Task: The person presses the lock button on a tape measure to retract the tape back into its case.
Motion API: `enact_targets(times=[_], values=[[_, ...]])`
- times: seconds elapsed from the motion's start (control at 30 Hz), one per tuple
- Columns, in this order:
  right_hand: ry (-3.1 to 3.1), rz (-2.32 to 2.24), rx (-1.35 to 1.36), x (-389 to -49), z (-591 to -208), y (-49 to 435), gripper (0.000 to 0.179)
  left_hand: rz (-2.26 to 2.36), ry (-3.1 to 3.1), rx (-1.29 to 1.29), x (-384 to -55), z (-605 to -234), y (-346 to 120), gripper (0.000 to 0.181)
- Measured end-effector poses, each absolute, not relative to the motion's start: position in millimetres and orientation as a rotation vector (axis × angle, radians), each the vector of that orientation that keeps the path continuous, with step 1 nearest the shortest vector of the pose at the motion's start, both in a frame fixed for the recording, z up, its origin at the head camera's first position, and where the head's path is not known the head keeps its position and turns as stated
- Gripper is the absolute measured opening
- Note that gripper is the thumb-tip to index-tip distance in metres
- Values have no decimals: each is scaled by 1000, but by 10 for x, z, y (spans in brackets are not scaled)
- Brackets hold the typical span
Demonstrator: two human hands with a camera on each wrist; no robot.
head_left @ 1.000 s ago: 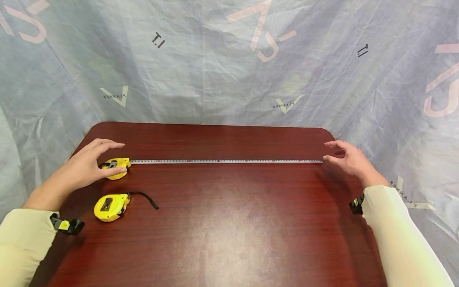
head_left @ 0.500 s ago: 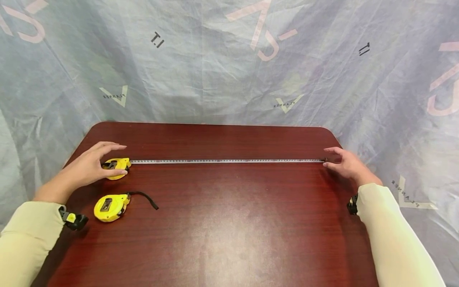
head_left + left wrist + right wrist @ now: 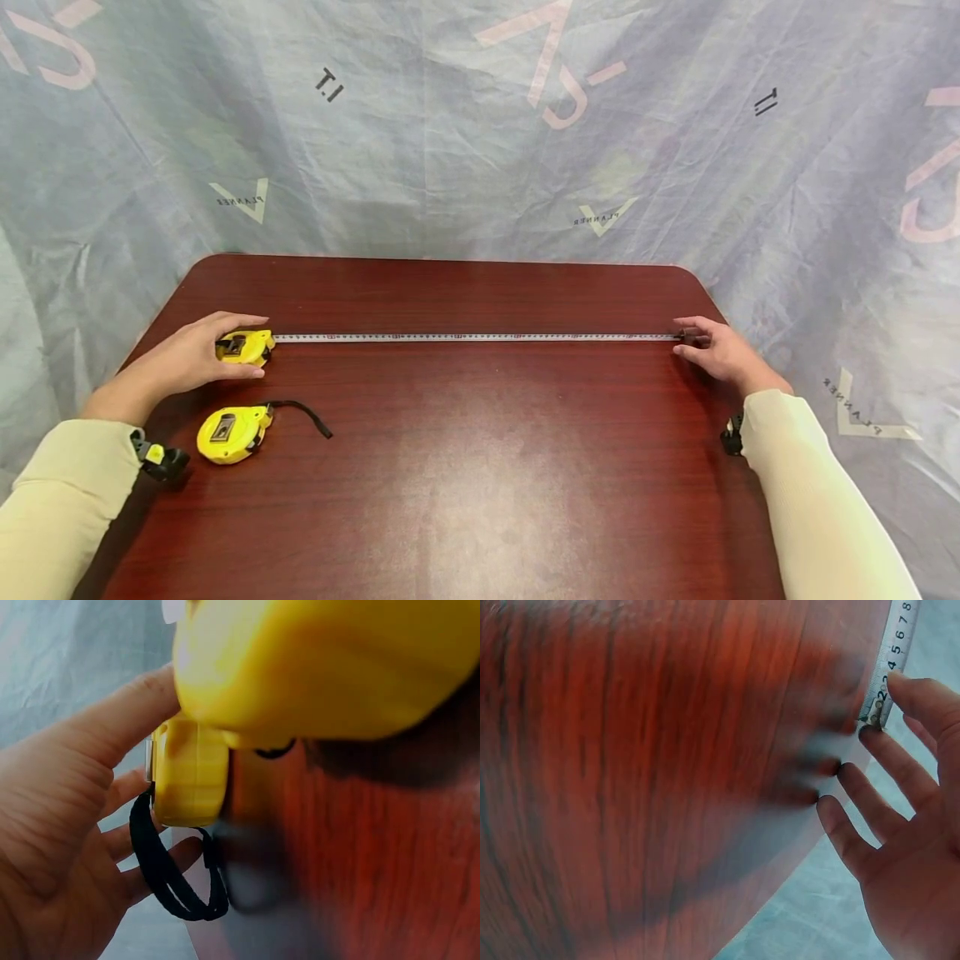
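In the head view a yellow tape measure (image 3: 250, 347) lies at the table's left, its white blade (image 3: 457, 337) drawn out straight across to the right. My left hand (image 3: 197, 354) spreads round the case, thumb on the near side and fingers beyond it, with small gaps. The left wrist view shows the case (image 3: 191, 772) between thumb and fingers, its black strap (image 3: 176, 885) hanging down; the thumb's tip is hidden. At the blade's far right end, my right hand (image 3: 723, 350) has thumb and fingers parted on either side; the right wrist view shows the blade's numbers (image 3: 894, 652).
A second yellow tape measure (image 3: 231, 435) lies nearer on the left, its black strap (image 3: 303, 408) trailing right. It looms large in the left wrist view. The dark red table (image 3: 480, 467) has rounded far corners, and grey printed sheeting (image 3: 450, 150) hangs behind and beside it.
Both hands have lowered slightly around the ends of the tape measure. My left thumb has shifted from over the case to its near side. The tape measures stay put.
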State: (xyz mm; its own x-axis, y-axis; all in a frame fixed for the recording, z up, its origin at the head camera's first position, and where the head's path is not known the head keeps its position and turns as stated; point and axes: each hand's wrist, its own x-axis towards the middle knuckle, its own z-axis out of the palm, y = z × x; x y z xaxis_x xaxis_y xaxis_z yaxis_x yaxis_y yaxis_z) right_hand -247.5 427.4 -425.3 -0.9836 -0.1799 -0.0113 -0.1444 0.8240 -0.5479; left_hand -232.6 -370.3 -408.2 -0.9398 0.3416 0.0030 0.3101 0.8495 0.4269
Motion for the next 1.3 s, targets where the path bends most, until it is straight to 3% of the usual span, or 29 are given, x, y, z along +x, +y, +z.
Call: enact_targets(times=[0.53,1.3], values=[[3064,-855,-206,-2448,-4291,4259,36,562,2927,510,-2326,-4071,-3749,78],[3258,-976,-300,-2310,-4337,4284,27,591,3055,680,-2162,-3980,-3783,67]])
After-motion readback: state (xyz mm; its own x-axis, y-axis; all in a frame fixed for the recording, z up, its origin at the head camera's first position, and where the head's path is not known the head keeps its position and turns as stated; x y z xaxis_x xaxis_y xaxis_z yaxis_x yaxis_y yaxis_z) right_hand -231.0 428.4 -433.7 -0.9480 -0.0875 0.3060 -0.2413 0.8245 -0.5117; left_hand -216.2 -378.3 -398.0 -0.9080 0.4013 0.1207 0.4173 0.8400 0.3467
